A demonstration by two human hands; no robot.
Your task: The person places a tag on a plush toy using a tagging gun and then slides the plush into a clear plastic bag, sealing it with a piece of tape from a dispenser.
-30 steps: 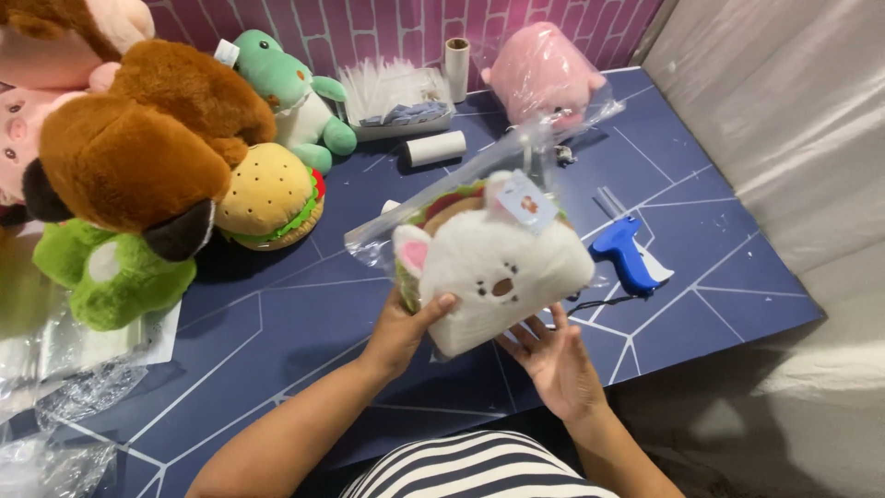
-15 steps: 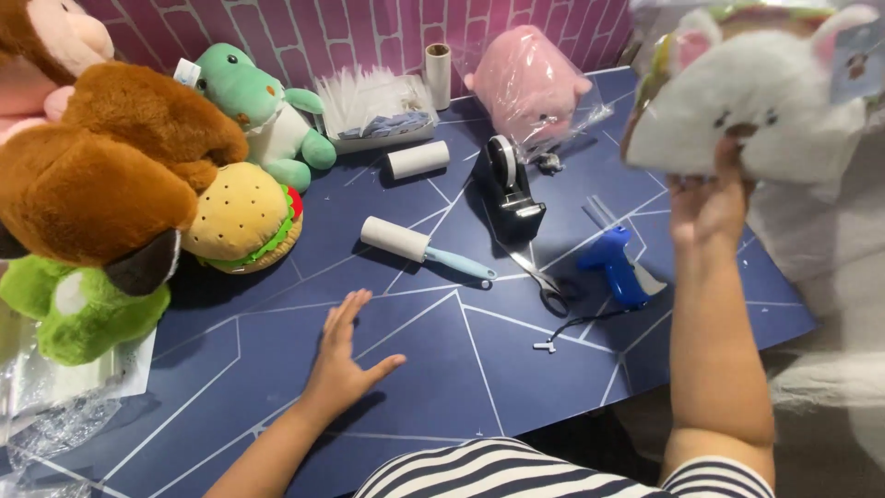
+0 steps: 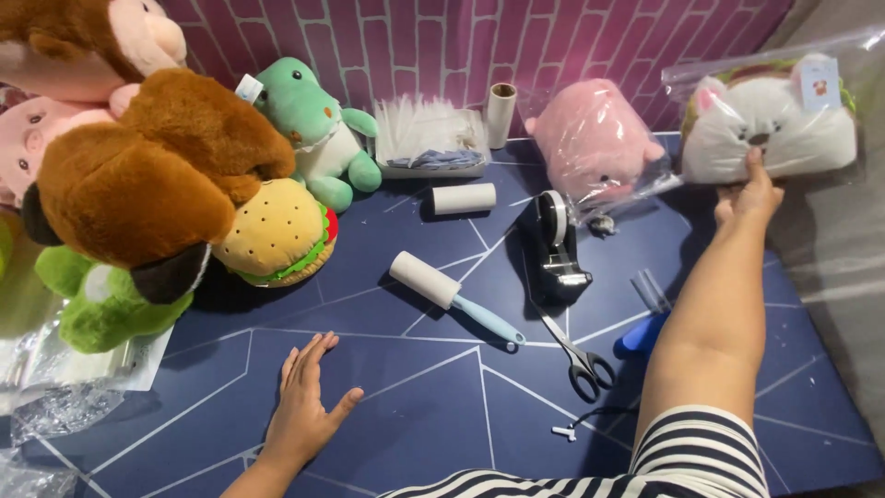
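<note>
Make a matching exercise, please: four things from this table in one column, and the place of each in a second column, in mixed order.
Things:
1. white cat plush in a clear bag
2. lint roller
3. scissors
4. burger plush

Places:
a. beside the big brown plush
b. in front of the black tape dispenser
c. held up by the right hand
d. mid-table, ahead of the flat left hand

Pairs: 1-c, 2-d, 3-b, 4-a
</note>
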